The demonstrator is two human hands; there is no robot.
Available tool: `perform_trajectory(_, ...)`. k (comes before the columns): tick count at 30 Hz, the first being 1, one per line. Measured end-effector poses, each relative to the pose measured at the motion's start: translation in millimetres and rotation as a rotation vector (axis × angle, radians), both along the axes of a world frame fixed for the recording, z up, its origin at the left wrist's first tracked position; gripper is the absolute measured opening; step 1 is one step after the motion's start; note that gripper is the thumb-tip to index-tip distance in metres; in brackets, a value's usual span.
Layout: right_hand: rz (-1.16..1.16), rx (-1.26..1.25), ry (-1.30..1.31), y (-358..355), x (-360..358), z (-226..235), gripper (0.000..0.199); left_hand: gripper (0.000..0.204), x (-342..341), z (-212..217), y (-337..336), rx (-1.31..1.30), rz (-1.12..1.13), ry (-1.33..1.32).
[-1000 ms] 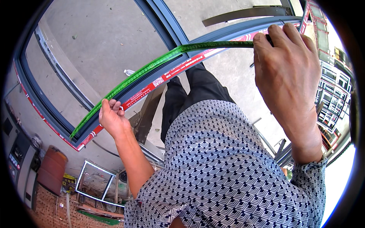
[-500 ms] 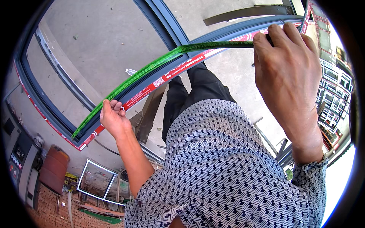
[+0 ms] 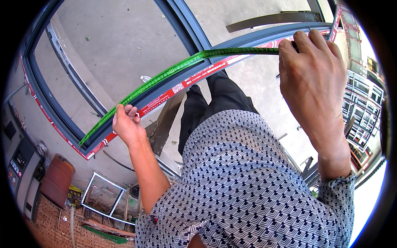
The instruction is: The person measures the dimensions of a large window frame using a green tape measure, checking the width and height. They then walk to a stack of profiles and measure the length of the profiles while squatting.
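"How many hands are at work?"

"Two, on one green tape [image 3: 169,71]. The right hand [image 3: 312,82] has its fingers curled tightly round the tape's right-hand end. The left hand [image 3: 129,124] has its fingers loosely bent, the thumb at the tape's near edge; I can't make out whether it is pinching the tape."

"Where does the tape lie?"

"Along the near side of one large grey-blue frame [image 3: 256,36], from its near left corner, past the middle bar [image 3: 189,29] and up to the right hand."

"How many openings?"

"I count two, one either side of that single middle bar. The left one is wide, with bare floor [image 3: 111,45] showing through, plus one clear bottle [image 3: 144,78] and one long rail [image 3: 76,70]. Beyond the right one's near edge lies one dark flat bar [image 3: 273,20]."

"And the edges?"

"Red-and-white film [image 3: 157,99] lines the near outer edge, just below the tape. The dark trousers [image 3: 229,97] stand close against that side, so the room there is tight."

"Anything at lower left?"

"One rust-red drum [image 3: 58,182] and one small white-edged frame [image 3: 117,203] with one crossbar, both well apart from the tape."
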State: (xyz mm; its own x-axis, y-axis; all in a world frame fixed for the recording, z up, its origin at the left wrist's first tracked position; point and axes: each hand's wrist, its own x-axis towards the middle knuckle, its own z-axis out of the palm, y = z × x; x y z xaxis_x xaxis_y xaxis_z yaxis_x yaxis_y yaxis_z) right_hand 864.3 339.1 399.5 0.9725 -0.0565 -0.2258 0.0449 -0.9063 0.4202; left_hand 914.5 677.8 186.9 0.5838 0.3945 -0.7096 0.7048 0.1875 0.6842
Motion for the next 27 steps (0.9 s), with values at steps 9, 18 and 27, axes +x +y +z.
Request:
perform_trajectory(9,-0.011,-0.033,0.018,1.9,-4.6,1.1,0.007,0.019,-0.2,-0.6,3.4,-0.012,-0.004,0.017)
perform_trajectory(18,-0.025,-0.011,0.006,2.1,-8.0,-0.7,0.007,0.02,2.2,0.9,-1.3,0.031,-0.006,0.012)
perform_trajectory(27,-0.065,0.035,-0.018,-5.7,-12.3,-16.1,0.005,0.02,2.6,-11.2,-2.5,0.021,-0.035,0.038)
